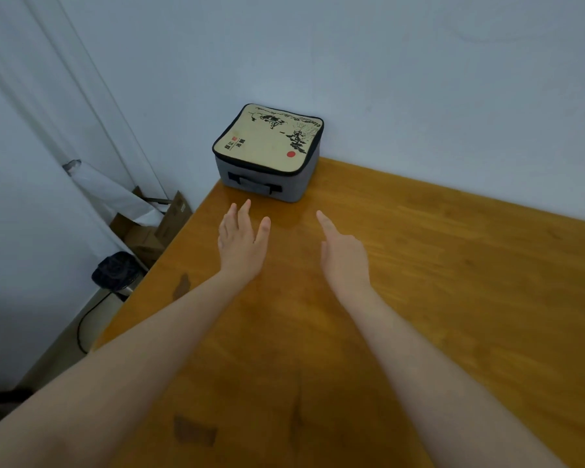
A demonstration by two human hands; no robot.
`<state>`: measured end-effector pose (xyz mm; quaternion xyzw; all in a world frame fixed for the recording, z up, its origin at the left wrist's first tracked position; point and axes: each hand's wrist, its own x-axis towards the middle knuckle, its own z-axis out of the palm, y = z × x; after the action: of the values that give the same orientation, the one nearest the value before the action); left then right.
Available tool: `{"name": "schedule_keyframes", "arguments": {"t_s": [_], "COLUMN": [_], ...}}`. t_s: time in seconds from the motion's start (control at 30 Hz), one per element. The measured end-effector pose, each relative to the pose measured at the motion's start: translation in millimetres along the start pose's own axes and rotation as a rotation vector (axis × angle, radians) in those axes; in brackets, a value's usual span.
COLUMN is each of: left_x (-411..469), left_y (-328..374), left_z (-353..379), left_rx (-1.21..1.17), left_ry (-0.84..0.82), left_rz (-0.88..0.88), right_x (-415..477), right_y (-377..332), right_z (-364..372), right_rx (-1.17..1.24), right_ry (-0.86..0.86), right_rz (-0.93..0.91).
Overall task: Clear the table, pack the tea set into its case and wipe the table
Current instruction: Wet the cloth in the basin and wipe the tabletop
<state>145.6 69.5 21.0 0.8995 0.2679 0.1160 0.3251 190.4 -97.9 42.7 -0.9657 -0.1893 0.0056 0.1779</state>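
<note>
At the table's [419, 265] far left corner sits the zipped case [267, 153]; left hand [242, 243] & right hand [343, 253] hover nearby w/ fingers straight, holding nothing, prob. packing done, wiping next needs a cloth.

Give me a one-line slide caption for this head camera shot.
Both open hands, left hand and right hand, reach toward the closed tea set case at the wooden table corner.

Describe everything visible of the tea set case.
The tea set case is a squarish soft box: grey fabric sides, black piping, beige lid with black ink art, characters and a red dot. A dark strap handle crosses its front. Closed, it sits flat on the wooden table, far left corner, by the wall. Neither left hand nor right hand touches it.
</note>
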Motion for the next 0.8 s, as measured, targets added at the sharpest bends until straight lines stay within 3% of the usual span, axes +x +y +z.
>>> {"name": "schedule_keyframes", "arguments": {"t_s": [0.4, 0.8], "left_x": [-191.0, -356.0], "left_y": [41.0, -3.8], "left_z": [-33.4, -70.5], "left_rx": [0.16, 0.152], "left_ry": [0.007, 0.061], "left_rz": [0.152, 0.016], "right_x": [-168.8, -313.5], "right_y": [29.0, 3.2], "right_z": [-55.2, -36.5], "right_rx": [0.06, 0.191], "right_ry": [0.08, 0.019], "right_rz": [-0.145, -0.389]}}
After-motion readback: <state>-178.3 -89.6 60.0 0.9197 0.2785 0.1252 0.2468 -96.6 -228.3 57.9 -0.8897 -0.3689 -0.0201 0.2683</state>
